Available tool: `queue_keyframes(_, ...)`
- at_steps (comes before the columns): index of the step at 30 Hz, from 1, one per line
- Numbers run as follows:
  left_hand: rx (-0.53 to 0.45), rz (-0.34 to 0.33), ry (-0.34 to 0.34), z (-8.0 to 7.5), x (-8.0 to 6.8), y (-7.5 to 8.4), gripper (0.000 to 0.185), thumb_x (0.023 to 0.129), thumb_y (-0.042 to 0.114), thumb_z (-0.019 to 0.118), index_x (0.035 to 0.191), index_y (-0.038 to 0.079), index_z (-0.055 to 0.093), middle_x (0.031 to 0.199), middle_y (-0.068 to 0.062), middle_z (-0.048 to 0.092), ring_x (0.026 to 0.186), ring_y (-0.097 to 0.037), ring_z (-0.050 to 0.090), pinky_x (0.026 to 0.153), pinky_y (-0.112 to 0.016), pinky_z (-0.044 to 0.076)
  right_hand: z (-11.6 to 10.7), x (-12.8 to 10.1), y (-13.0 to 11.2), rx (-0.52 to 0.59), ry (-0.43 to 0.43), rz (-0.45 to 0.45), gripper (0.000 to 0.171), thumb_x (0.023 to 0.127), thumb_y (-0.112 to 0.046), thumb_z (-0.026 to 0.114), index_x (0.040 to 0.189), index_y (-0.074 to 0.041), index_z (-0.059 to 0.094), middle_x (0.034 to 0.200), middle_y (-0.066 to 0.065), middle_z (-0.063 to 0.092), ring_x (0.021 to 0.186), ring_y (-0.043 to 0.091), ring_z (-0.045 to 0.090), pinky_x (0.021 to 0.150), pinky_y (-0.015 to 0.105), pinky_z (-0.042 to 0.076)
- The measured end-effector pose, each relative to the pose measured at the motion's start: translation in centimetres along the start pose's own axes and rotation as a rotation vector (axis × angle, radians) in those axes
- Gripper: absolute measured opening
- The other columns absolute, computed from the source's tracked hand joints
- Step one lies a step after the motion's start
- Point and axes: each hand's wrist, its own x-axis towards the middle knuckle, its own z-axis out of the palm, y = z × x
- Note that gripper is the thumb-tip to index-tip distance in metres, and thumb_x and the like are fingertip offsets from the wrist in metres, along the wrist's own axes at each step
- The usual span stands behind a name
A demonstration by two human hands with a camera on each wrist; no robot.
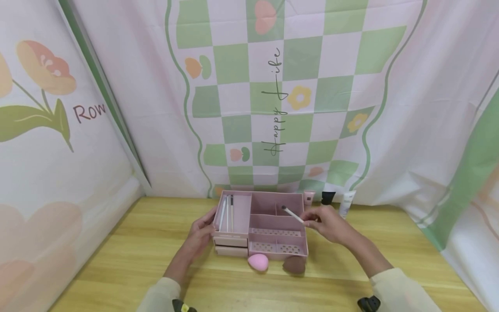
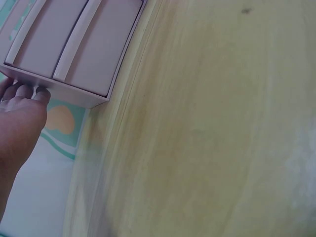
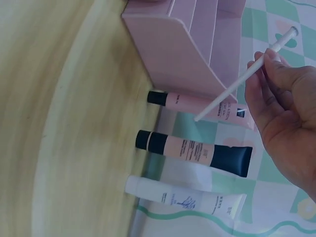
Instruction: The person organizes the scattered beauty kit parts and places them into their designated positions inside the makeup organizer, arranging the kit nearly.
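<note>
A pink desktop organizer (image 1: 277,234) stands on the table with its drawers (image 2: 89,44) facing the person. My left hand (image 1: 200,234) rests against its left side; in the left wrist view the fingers (image 2: 40,95) touch the outer wall. Above the organizer's right compartments, my right hand (image 1: 326,222) pinches a white-handled makeup brush (image 1: 293,214) between thumb and fingers. Its dark bristle tip points up and left over the back compartments. Several slim brushes (image 1: 227,214) lie in the organizer's left top tray.
A pink makeup sponge (image 1: 258,262) and a brown sponge (image 1: 294,265) sit before the organizer. To its right, by the curtain, stand a pink tube (image 3: 197,104), a black-and-pink tube (image 3: 197,154) and a white tube (image 3: 185,196). A patterned curtain (image 1: 269,99) hangs behind.
</note>
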Motion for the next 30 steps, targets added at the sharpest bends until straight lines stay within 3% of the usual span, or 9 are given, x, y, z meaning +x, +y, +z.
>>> queue_keyframes(11,0.010,0.005,-0.006,-0.1,0.0,0.0,0.075,0.084,-0.006,0.048,0.153,-0.001,0.017,0.165,-0.019,0.008,0.152,-0.037,0.011,0.116,-0.022,0.033,0.1,2.2,-1.4,-0.006,-0.049,0.028,0.010,0.086,-0.005,0.068,0.095,-0.004,0.072,0.087,0.006,0.074,0.078,0.004,0.064,0.071,0.017,0.057)
queue_keyframes(18,0.013,-0.007,0.009,0.0,0.0,0.1,0.076,0.083,-0.005,0.048,0.153,0.001,0.019,0.166,-0.016,0.011,0.152,-0.033,0.014,0.117,-0.025,0.030,0.6,3.5,-1.8,-0.007,-0.065,-0.009,0.011,0.083,-0.003,0.069,0.094,0.000,0.072,0.087,0.010,0.075,0.074,0.005,0.063,0.063,0.016,0.056)
queue_keyframes(30,0.017,-0.013,-0.005,0.0,-0.1,0.2,0.076,0.085,-0.002,0.049,0.154,0.003,0.019,0.166,-0.014,0.010,0.153,-0.031,0.013,0.121,-0.031,0.025,2.1,4.9,-2.0,0.070,-0.094,0.049,0.013,0.086,-0.001,0.066,0.097,0.001,0.071,0.093,0.018,0.074,0.082,0.013,0.067,0.073,0.019,0.060)
